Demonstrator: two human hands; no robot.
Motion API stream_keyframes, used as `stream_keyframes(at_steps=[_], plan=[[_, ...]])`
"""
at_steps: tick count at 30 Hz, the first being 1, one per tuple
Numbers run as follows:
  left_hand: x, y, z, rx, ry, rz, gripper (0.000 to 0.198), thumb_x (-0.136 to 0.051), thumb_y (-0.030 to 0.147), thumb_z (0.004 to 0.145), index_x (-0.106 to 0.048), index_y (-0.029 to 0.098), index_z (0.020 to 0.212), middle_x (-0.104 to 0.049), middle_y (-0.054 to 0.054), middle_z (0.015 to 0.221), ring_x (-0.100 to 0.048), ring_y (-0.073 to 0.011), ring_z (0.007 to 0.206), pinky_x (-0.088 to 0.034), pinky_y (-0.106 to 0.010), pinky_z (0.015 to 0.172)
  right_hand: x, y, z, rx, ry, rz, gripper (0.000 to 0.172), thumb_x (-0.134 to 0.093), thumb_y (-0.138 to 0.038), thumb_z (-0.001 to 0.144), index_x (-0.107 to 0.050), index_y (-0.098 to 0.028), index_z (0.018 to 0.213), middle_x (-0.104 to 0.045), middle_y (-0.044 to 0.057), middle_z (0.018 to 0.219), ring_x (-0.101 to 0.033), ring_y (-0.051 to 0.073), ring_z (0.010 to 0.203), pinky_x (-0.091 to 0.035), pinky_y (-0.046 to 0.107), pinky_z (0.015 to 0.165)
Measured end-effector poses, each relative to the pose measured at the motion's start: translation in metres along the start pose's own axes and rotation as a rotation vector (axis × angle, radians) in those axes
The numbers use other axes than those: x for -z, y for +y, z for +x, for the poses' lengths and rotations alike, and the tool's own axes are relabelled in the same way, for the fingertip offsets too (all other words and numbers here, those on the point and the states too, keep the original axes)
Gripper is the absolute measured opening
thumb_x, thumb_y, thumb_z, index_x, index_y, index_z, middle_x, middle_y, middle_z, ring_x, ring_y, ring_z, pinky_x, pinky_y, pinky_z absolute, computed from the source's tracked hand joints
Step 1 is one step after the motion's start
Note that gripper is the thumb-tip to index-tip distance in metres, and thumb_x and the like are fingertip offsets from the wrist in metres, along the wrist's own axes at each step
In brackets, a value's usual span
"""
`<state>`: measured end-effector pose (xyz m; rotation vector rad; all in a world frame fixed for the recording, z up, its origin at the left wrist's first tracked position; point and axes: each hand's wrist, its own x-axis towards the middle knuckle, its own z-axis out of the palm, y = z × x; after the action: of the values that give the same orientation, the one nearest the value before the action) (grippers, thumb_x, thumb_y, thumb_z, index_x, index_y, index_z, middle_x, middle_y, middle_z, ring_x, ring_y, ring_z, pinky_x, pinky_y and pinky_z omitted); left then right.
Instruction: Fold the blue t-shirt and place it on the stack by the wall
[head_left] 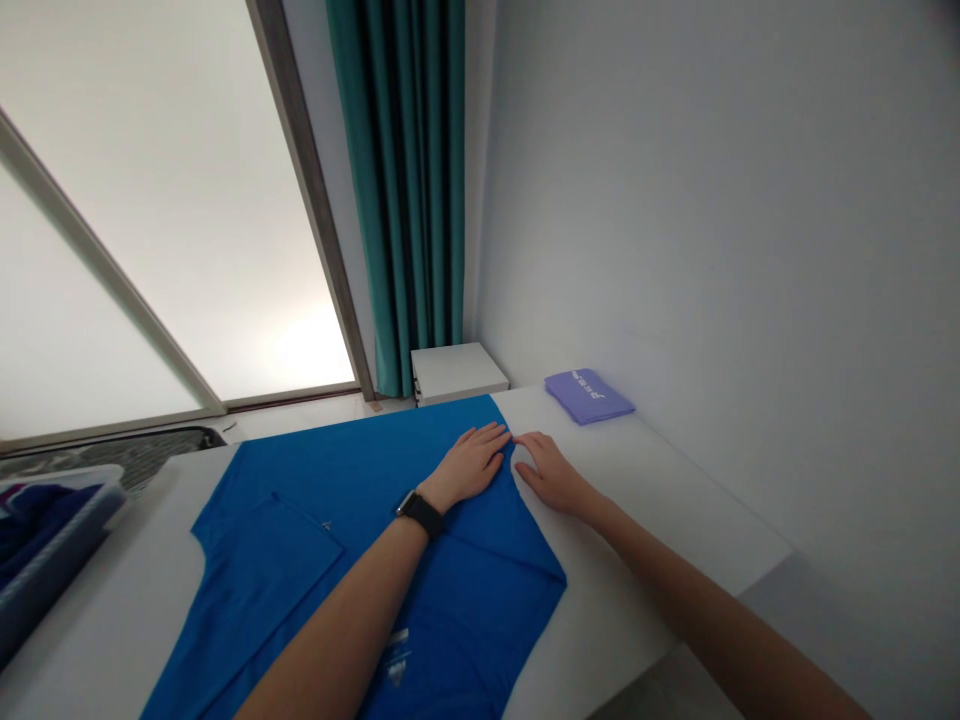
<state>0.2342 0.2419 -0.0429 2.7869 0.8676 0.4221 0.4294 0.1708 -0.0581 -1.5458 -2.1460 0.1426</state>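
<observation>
A blue T-shirt (360,460) is spread over a white table, one sleeve laid across its body on the left and a pale logo showing near the bottom. My left hand (474,464), with a black watch (420,511) on the wrist, rests flat on the cloth close to its right edge, fingers stretched out. Just beyond that edge is my right hand (551,475). Its fingertips touch the shirt's border beside the left fingertips, and a gap shows between thumb and fingers.
A folded purple cloth (589,395) with white lettering lies on the white table (675,500) against the wall. At the left stands a bin (67,550) with dark clothes. Behind the table are a low white cabinet (459,370), a teal curtain (409,200) and frosted panels (165,180).
</observation>
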Motion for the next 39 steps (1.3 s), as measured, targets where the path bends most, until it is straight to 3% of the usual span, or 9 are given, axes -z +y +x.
stream_keyframes(at_steps=[6,12,22,28,31,36,39], plan=[[-0.017,0.001,-0.006,-0.099,-0.102,0.131,0.047,-0.029,0.03,0.102,-0.038,0.027,0.148,-0.038,-0.003,0.154,-0.03,-0.0167,0.144,-0.024,-0.045,0.118,-0.001,-0.057,-0.064,0.126,-0.171,-0.098,0.06,-0.042,-0.038,0.097,-0.029,-0.018,0.152,-0.036,0.014,0.154,-0.031,0.027,0.142,-0.028,0.047,0.117],[-0.017,0.004,-0.008,-0.079,-0.071,0.176,0.049,-0.029,0.03,0.101,-0.034,0.023,0.149,-0.036,-0.004,0.155,-0.031,-0.0177,0.144,-0.022,-0.046,0.118,-0.003,-0.073,-0.085,0.138,-0.238,-0.12,0.066,-0.039,-0.046,0.098,-0.023,-0.016,0.155,-0.025,0.014,0.158,-0.022,0.028,0.146,-0.02,0.051,0.12],[-0.017,0.006,-0.008,-0.041,-0.047,0.135,0.051,-0.033,0.044,0.101,-0.035,0.026,0.149,-0.038,-0.004,0.154,-0.032,-0.0202,0.144,-0.022,-0.05,0.118,0.006,-0.071,-0.082,0.124,-0.273,-0.089,0.067,-0.042,-0.046,0.098,-0.021,-0.018,0.155,-0.027,0.012,0.157,-0.023,0.027,0.146,-0.019,0.051,0.12],[-0.017,0.007,-0.008,-0.052,-0.051,0.151,0.049,-0.03,0.039,0.102,-0.036,0.026,0.149,-0.039,-0.005,0.154,-0.032,-0.0202,0.144,-0.02,-0.05,0.118,0.009,-0.063,-0.082,0.136,-0.29,-0.055,0.069,-0.045,-0.047,0.097,-0.017,-0.023,0.156,-0.023,0.009,0.159,-0.02,0.026,0.147,-0.015,0.05,0.121],[-0.009,0.005,-0.007,-0.073,-0.02,0.116,0.046,-0.029,0.032,0.102,-0.041,0.024,0.146,-0.042,-0.005,0.152,-0.035,-0.0191,0.142,-0.021,-0.048,0.118,0.01,-0.06,-0.083,0.099,-0.273,-0.007,0.063,-0.039,-0.044,0.099,-0.019,-0.023,0.155,-0.025,0.008,0.159,-0.022,0.024,0.146,-0.017,0.049,0.121],[0.008,0.004,-0.001,-0.03,0.158,0.002,0.033,-0.037,0.028,0.1,-0.065,0.022,0.117,-0.066,-0.005,0.122,-0.056,-0.0184,0.114,-0.04,-0.035,0.105,0.01,-0.048,-0.081,0.002,-0.135,0.129,0.054,-0.032,-0.037,0.102,-0.027,-0.024,0.154,-0.035,0.008,0.155,-0.033,0.022,0.142,-0.031,0.046,0.118],[0.008,0.007,0.002,-0.038,0.147,-0.044,0.029,-0.041,0.028,0.099,-0.069,0.021,0.104,-0.07,-0.005,0.107,-0.059,-0.0192,0.102,-0.042,-0.035,0.1,0.009,-0.036,-0.072,-0.003,-0.116,0.164,0.053,-0.035,-0.034,0.1,-0.031,-0.023,0.152,-0.04,0.009,0.153,-0.037,0.023,0.14,-0.033,0.047,0.116]])
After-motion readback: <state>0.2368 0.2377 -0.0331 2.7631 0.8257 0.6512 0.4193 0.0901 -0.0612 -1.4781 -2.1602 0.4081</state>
